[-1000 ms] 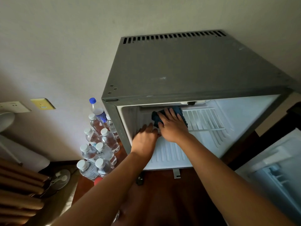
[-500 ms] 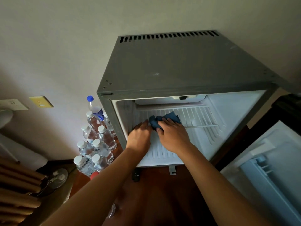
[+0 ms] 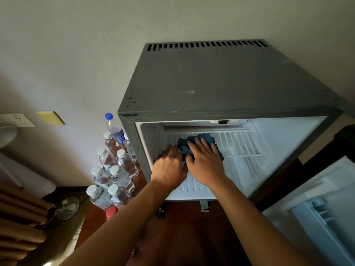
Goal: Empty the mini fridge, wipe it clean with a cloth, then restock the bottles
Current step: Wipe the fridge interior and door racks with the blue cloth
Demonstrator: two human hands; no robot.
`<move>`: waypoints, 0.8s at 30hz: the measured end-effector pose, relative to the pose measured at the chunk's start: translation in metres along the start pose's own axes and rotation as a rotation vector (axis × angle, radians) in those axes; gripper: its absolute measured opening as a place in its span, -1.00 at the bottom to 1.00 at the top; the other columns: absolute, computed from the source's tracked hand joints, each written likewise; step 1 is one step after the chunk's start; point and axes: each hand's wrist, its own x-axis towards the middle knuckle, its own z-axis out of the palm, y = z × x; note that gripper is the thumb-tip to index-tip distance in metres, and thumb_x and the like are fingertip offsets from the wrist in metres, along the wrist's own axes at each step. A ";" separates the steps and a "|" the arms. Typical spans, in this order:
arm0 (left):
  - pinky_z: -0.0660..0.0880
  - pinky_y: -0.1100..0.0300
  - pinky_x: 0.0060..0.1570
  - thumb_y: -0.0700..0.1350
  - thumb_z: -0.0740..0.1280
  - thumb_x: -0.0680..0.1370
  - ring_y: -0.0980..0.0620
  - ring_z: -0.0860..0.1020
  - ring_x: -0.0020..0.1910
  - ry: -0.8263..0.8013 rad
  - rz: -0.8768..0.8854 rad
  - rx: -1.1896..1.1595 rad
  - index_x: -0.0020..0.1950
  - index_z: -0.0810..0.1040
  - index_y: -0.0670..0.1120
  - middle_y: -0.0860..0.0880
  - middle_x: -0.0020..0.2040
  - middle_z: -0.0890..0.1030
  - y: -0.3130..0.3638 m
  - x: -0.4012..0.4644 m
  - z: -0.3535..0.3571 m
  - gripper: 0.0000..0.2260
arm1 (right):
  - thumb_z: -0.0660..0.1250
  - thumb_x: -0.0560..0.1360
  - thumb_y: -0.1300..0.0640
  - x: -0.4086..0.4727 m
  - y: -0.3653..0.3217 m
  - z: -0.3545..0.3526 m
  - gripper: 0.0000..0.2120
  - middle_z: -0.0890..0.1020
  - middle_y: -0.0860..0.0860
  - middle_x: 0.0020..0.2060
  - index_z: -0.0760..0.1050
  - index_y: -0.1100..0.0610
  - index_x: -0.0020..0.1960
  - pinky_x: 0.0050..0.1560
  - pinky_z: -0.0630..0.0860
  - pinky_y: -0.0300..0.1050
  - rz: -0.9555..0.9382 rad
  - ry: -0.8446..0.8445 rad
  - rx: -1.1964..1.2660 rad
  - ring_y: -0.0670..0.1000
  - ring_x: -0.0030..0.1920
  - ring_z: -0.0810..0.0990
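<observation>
The grey mini fridge [image 3: 221, 81] stands open, and no bottles show in its white inside. A white wire shelf [image 3: 238, 144] spans it. My right hand [image 3: 205, 162] lies flat, fingers straight, pressing a dark blue cloth [image 3: 203, 138] onto the shelf's left part. My left hand [image 3: 169, 166] rests beside it at the shelf's left front corner, fingers extended and holding nothing. Several clear water bottles [image 3: 113, 169] with white caps stand on the floor left of the fridge, one with a blue cap [image 3: 109, 116] at the back.
The fridge door [image 3: 322, 212] hangs open at the right, its inner racks facing up. A red cap [image 3: 111, 211] shows near the bottles. Wall sockets [image 3: 17, 120] and a yellow plate [image 3: 50, 118] sit on the left wall. A small fan [image 3: 67, 208] and brown rolls [image 3: 19, 223] lie lower left.
My right hand and the cloth slid slightly back and forth on the shelf's left part. My left hand stayed at the shelf's left front corner. The view shifted a little.
</observation>
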 end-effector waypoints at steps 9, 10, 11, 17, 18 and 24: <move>0.56 0.05 -0.01 0.09 0.22 0.58 -0.10 0.56 0.23 -0.043 -0.001 0.013 0.28 0.59 -0.05 -0.06 0.41 0.45 -0.002 0.002 0.001 -0.63 | -0.06 0.65 -0.01 0.047 0.002 -0.009 -0.45 -0.12 0.04 0.60 -0.12 0.00 0.61 0.55 -0.27 0.07 0.026 -0.127 -0.055 0.03 0.58 -0.24; 0.56 0.05 0.01 0.09 0.22 0.58 -0.10 0.54 0.25 -0.045 0.000 0.012 0.29 0.58 -0.05 -0.05 0.43 0.43 -0.002 0.002 0.000 -0.62 | -0.06 0.65 -0.01 0.047 0.001 -0.008 -0.45 -0.12 0.04 0.60 -0.11 0.00 0.61 0.55 -0.26 0.08 0.025 -0.124 -0.058 0.04 0.58 -0.24; 0.56 0.04 0.02 0.09 0.22 0.58 -0.10 0.54 0.26 -0.047 -0.001 0.007 0.30 0.57 -0.05 -0.05 0.44 0.42 -0.002 0.003 -0.001 -0.62 | -0.06 0.66 -0.01 0.046 0.001 -0.008 -0.45 -0.11 0.04 0.60 -0.11 0.01 0.61 0.55 -0.26 0.08 0.019 -0.120 -0.060 0.04 0.58 -0.23; 0.53 0.04 0.14 0.05 0.22 0.60 -0.09 0.46 0.37 -0.060 -0.035 -0.021 0.38 0.50 -0.04 -0.03 0.50 0.35 0.001 -0.001 0.000 -0.62 | -0.03 0.68 0.05 0.018 0.001 0.001 -0.54 0.14 0.10 0.57 0.15 0.12 0.56 0.57 -0.03 0.05 -0.011 0.084 -0.043 0.09 0.58 0.02; 0.50 0.04 0.18 0.02 0.25 0.59 -0.09 0.44 0.39 -0.056 -0.067 -0.069 0.38 0.50 -0.06 -0.04 0.50 0.35 0.003 -0.002 0.001 -0.62 | 0.04 0.67 0.09 0.010 0.000 0.003 -0.57 0.24 0.15 0.53 0.26 0.17 0.51 0.55 0.07 0.07 -0.020 0.137 -0.023 0.12 0.56 0.13; 0.09 0.04 0.51 -0.02 0.36 0.50 -0.09 0.34 0.45 -0.039 -0.270 -0.272 0.39 0.46 -0.15 -0.10 0.47 0.38 0.025 -0.003 0.001 -0.52 | 0.40 0.47 0.31 -0.028 -0.002 0.002 -0.79 0.67 0.16 -0.05 0.53 0.28 0.10 -0.07 0.61 0.05 0.010 0.455 0.094 0.21 -0.01 0.65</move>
